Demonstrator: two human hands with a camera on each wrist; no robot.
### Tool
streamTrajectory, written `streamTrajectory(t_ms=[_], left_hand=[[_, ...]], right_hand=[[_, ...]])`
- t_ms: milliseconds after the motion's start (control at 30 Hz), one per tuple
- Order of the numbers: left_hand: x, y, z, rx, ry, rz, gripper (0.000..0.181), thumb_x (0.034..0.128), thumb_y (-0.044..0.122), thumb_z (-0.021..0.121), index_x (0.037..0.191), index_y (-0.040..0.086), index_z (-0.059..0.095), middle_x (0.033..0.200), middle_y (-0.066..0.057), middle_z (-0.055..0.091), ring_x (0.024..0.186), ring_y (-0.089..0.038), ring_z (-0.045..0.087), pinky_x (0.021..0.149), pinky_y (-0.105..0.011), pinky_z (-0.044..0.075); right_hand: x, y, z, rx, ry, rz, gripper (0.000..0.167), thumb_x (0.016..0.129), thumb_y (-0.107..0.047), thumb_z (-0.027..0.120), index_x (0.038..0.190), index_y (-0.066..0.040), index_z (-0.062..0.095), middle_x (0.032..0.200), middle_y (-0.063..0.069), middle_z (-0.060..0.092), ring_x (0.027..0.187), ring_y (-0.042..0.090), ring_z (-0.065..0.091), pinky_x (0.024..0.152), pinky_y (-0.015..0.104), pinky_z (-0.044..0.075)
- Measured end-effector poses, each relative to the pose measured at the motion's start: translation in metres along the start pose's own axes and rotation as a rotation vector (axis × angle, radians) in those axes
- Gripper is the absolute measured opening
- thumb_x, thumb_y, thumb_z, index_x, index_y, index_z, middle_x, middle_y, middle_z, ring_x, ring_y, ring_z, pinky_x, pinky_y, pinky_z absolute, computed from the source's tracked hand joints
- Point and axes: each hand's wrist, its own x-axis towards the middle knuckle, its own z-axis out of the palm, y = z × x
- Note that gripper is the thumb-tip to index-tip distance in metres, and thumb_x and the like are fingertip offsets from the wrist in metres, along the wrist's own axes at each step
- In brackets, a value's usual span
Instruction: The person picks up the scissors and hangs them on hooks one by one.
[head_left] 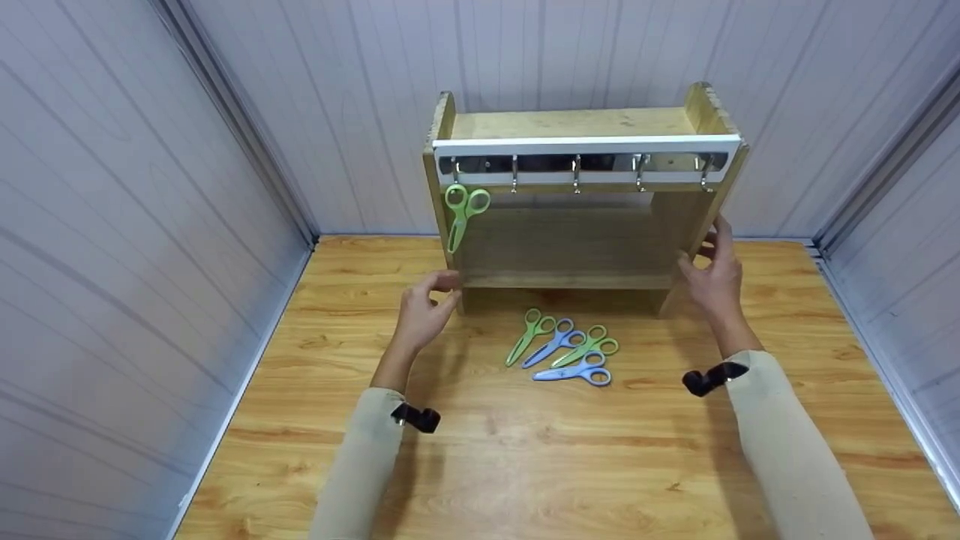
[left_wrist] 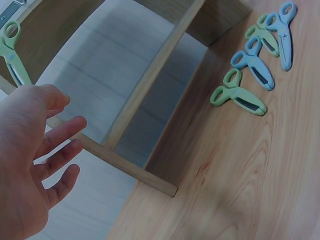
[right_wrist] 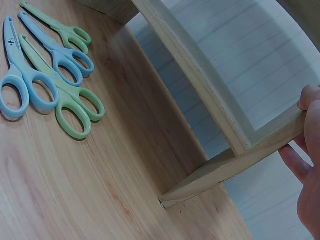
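A wooden shelf rack [head_left: 570,281] stands on the floor, with a row of metal hooks [head_left: 577,172] along its upper front. Green scissors [head_left: 461,217] hang by a finger loop from the leftmost hook. My left hand [head_left: 424,311] is beside the rack's left side panel, fingers loosely bent and apart, holding nothing. At the opposite side, my right hand [head_left: 716,281] grips the right side panel [right_wrist: 235,167], thumb at the front edge and fingers behind. Between the hands, in front of the rack, lie two green scissors [left_wrist: 242,95] and two blue scissors [head_left: 555,345], some overlapping.
Wood-grain flooring [head_left: 525,465] spreads before the rack. Pale panelled walls [head_left: 360,112] stand behind and on both sides, with metal strips along their edges. The other hooks on the rail hold nothing.
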Motion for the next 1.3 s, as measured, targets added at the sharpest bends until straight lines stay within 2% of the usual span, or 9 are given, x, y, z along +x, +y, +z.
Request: streamTrajectory(t_ms=[133, 233, 367, 467, 600, 767, 933, 1100, 1300], left_hand=[[-0.001, 0.002, 0.003, 0.006, -0.004, 0.004, 0.025, 0.1018, 0.012, 0.076, 0.125, 0.006, 0.080, 0.122, -0.016, 0.084, 0.116, -0.033, 0.076, 0.087, -0.036, 0.052], [-0.002, 0.003, 0.006, 0.005, -0.016, -0.001, 0.023, 0.1021, 0.012, 0.076, 0.124, 0.006, 0.080, 0.120, -0.016, 0.083, 0.116, -0.033, 0.075, 0.089, -0.041, 0.054], [-0.003, 0.003, 0.011, 0.016, -0.037, 0.003, 0.024, 0.1026, 0.011, 0.076, 0.125, 0.003, 0.081, 0.118, -0.016, 0.083, 0.116, -0.034, 0.075, 0.092, -0.050, 0.057], [-0.003, 0.002, 0.015, 0.045, -0.050, 0.019, 0.023, 0.1029, 0.012, 0.076, 0.124, 0.003, 0.081, 0.116, -0.015, 0.084, 0.115, -0.033, 0.076, 0.091, -0.046, 0.056], [-0.004, 0.001, 0.020, 0.070, -0.062, 0.039, 0.021, 0.1029, 0.010, 0.076, 0.123, 0.004, 0.080, 0.114, -0.015, 0.084, 0.112, -0.036, 0.076, 0.089, -0.041, 0.053], [-0.005, 0.003, 0.025, 0.070, -0.078, 0.048, 0.022, 0.1027, 0.008, 0.076, 0.123, 0.002, 0.079, 0.114, -0.018, 0.084, 0.112, -0.044, 0.074, 0.095, -0.053, 0.054], [-0.006, 0.005, 0.031, 0.117, -0.102, 0.031, 0.026, 0.1037, 0.013, 0.075, 0.127, 0.002, 0.079, 0.121, -0.015, 0.083, 0.119, -0.039, 0.073, 0.106, -0.059, 0.055], [-0.006, 0.007, 0.038, 0.147, -0.122, 0.032, 0.026, 0.1039, 0.014, 0.074, 0.127, 0.003, 0.079, 0.125, -0.014, 0.083, 0.125, -0.037, 0.072, 0.112, -0.058, 0.054], [-0.006, 0.009, 0.044, 0.182, -0.134, 0.059, 0.026, 0.1032, 0.017, 0.075, 0.127, 0.006, 0.080, 0.127, -0.014, 0.083, 0.129, -0.039, 0.073, 0.115, -0.058, 0.054]], right_hand=[[-0.001, 0.001, 0.000, 0.000, -0.016, 0.004, 0.085, 0.107, -0.010, 0.067, 0.179, -0.023, 0.025, 0.163, 0.029, 0.057, 0.141, 0.046, 0.065, 0.102, 0.026, 0.050], [-0.001, 0.001, -0.001, 0.003, -0.012, 0.002, 0.085, 0.106, -0.010, 0.067, 0.179, -0.023, 0.025, 0.163, 0.029, 0.058, 0.140, 0.046, 0.065, 0.101, 0.026, 0.050], [-0.001, 0.001, -0.001, 0.004, 0.015, -0.005, 0.082, 0.105, -0.010, 0.068, 0.177, -0.023, 0.031, 0.158, 0.027, 0.063, 0.136, 0.045, 0.069, 0.096, 0.020, 0.047], [-0.001, 0.002, 0.000, 0.007, 0.030, -0.013, 0.081, 0.104, -0.009, 0.068, 0.176, -0.022, 0.033, 0.155, 0.027, 0.065, 0.133, 0.044, 0.070, 0.092, 0.015, 0.046], [0.000, 0.003, 0.000, 0.019, 0.027, -0.017, 0.083, 0.104, -0.007, 0.069, 0.177, -0.021, 0.032, 0.154, 0.029, 0.066, 0.132, 0.044, 0.070, 0.091, 0.014, 0.045], [0.000, 0.004, 0.000, 0.020, 0.020, -0.004, 0.085, 0.104, -0.006, 0.069, 0.178, -0.021, 0.029, 0.156, 0.029, 0.064, 0.134, 0.045, 0.069, 0.095, 0.020, 0.047], [0.000, 0.001, -0.001, 0.012, 0.009, -0.007, 0.085, 0.105, -0.007, 0.069, 0.178, -0.022, 0.028, 0.158, 0.030, 0.062, 0.137, 0.047, 0.067, 0.097, 0.026, 0.051], [0.000, 0.001, -0.001, 0.011, 0.007, -0.010, 0.083, 0.106, -0.008, 0.068, 0.178, -0.022, 0.028, 0.160, 0.029, 0.061, 0.137, 0.046, 0.067, 0.092, 0.014, 0.047], [0.000, 0.002, 0.000, 0.011, 0.015, -0.021, 0.083, 0.104, -0.008, 0.067, 0.178, -0.020, 0.030, 0.158, 0.030, 0.061, 0.135, 0.046, 0.067, 0.091, 0.012, 0.046]])
